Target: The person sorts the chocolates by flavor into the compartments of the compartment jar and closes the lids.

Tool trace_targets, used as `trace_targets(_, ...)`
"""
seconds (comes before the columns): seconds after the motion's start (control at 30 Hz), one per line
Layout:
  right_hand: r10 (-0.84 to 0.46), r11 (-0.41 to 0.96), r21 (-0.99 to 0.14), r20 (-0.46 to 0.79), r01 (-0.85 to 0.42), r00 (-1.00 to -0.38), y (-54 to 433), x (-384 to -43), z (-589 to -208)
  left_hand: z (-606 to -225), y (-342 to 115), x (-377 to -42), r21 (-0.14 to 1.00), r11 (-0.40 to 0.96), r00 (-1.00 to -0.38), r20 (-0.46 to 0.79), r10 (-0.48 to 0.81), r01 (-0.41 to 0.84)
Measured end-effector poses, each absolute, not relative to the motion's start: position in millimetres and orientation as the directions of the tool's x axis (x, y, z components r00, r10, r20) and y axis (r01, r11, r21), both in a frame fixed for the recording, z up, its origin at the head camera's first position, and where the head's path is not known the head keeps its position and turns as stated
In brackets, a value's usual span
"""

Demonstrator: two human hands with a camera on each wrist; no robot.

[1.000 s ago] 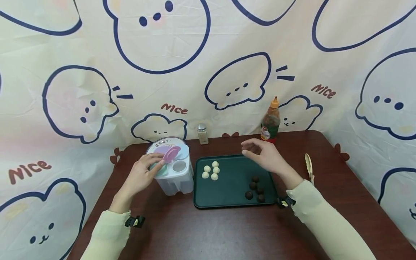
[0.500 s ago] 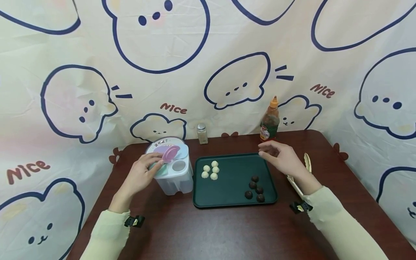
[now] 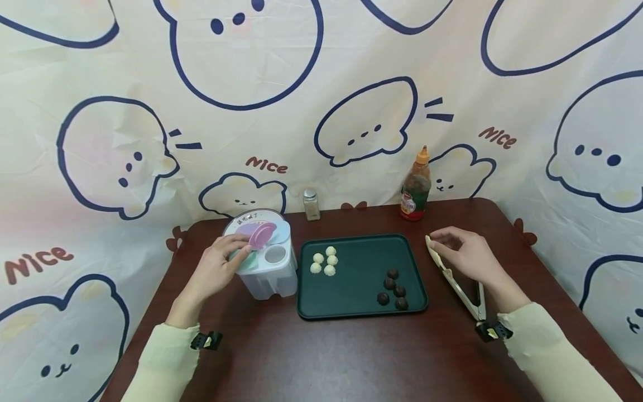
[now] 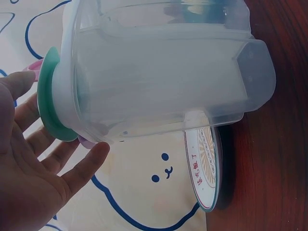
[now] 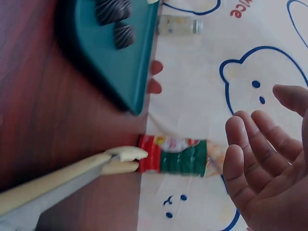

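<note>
Fingers (image 3: 236, 239) of our left hand (image 3: 213, 268) pinch the tilted pink lid (image 3: 263, 235) on top of the translucent container (image 3: 271, 282), which stands just left of the green tray (image 3: 356, 257). Our right hand (image 3: 470, 257) hovers above the tongs (image 3: 459, 291) on the table (image 3: 331, 357), its fingers loosely bent and holding nothing. On the tray we see five white balls (image 3: 329, 270), five dark balls (image 3: 399, 291).
</note>
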State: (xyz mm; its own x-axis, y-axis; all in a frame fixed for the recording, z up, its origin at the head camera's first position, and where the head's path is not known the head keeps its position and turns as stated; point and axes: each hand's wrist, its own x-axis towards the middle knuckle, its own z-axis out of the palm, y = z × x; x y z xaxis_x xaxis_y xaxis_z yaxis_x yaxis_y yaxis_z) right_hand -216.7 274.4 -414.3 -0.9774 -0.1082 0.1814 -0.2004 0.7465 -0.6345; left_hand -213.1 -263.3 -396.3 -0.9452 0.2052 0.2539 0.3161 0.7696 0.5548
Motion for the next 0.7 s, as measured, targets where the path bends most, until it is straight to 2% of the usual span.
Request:
trace_targets(0.47,-0.004,0.809,-0.579,0.167,-0.102,-0.986,308.4,-206.1,-434.9,-395.8,-262.6,-212.3,0.547,0.775,-0.945,0.254,0.208,0.317)
trace_targets(0.7,0.032,0.832,-0.554,0.097,-0.027,-0.995,321.2,-201.3,-445.6,-393.7,-262.3,-210.9,0.551,0.770,-0.944,0.258,0.208,0.320)
